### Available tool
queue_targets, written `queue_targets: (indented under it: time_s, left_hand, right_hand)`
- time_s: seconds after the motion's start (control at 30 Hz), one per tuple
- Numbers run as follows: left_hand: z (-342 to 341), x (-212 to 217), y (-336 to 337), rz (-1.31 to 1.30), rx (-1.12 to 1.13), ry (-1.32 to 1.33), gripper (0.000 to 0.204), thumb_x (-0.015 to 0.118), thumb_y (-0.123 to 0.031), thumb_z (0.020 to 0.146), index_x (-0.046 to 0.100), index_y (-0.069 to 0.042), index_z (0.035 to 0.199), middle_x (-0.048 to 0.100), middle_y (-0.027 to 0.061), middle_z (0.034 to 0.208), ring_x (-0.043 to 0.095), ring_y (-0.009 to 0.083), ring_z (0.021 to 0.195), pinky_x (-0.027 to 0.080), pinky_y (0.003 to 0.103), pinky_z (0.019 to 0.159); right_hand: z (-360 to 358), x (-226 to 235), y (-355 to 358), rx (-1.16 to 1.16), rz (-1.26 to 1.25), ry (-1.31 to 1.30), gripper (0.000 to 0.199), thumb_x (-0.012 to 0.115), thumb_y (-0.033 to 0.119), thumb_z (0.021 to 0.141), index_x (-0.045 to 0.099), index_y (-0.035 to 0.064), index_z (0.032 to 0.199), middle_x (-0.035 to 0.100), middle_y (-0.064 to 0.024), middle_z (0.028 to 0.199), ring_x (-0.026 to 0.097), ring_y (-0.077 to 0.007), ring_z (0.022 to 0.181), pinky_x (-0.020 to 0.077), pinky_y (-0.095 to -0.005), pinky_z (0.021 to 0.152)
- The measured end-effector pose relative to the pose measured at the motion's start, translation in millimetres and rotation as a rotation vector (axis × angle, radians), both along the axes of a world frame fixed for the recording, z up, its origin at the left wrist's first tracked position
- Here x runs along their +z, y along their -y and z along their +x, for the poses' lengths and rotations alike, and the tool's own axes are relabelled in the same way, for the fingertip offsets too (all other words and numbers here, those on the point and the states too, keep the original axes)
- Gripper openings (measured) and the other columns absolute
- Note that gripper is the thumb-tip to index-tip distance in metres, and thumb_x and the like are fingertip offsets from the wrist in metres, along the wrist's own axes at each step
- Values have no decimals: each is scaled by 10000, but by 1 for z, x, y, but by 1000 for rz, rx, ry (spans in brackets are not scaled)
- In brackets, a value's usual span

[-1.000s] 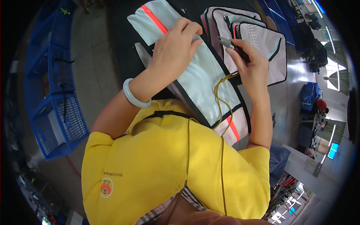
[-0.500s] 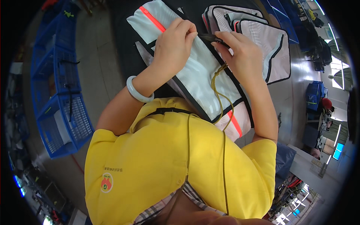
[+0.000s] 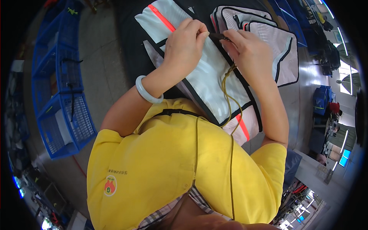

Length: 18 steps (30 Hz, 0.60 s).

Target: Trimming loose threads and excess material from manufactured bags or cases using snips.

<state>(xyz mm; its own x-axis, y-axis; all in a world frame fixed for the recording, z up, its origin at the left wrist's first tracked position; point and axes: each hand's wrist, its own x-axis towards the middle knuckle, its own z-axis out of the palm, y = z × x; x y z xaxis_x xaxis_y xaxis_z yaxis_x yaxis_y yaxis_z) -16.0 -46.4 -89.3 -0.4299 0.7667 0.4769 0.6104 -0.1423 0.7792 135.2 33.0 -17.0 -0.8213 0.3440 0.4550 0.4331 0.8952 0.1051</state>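
Observation:
A pale, sheer fabric bag [image 3: 214, 76] with black binding lies in front of me, a red-orange zipper [image 3: 163, 18] at its far end. Above it, the thumb and fingers of my left hand [image 3: 183, 48] are pinched together; what they hold is too small to make out. My right hand [image 3: 251, 55] is closed round dark thread snips [image 3: 217, 36], their blades pointing left at my left fingertips. An olive cord [image 3: 225, 86] hangs from my neck to my right hand. Part of the bag is hidden under my hands.
More black-edged pale bags [image 3: 281, 53] lie stacked at the far right of the dark work surface [image 3: 132, 38]. Blue plastic crates [image 3: 65, 99] stand in a row on the left. Another red-orange zipper [image 3: 243, 128] shows on pinkish fabric near my body.
Both hands and the bag appear slightly further right, as the whole view has shifted a little. My left fingers stay pinched, and the snips remain in my right hand.

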Motion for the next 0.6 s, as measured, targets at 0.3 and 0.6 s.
queue_targets:
  time_s: [0.3, 0.6]
  left_hand:
    - [-25, 20, 30, 131, 23, 401, 229, 450, -175, 983, 525, -23, 829, 631, 76, 795, 588, 193, 630, 459, 320, 603]
    - [-31, 12, 43, 63, -83, 276, 160, 571, -153, 946, 641, -20, 891, 626, 51, 743, 557, 90, 594, 433, 220, 566]
  right_hand:
    - [15, -3, 2, -18, -85, -70, 154, 710, 219, 788, 629, 128, 882, 606, -19, 718, 617, -222, 663, 467, -343, 535]
    - [3, -3, -1, -2, 42, -7, 155, 707, 220, 781, 604, 135, 860, 571, -18, 697, 616, -201, 692, 463, -342, 532]
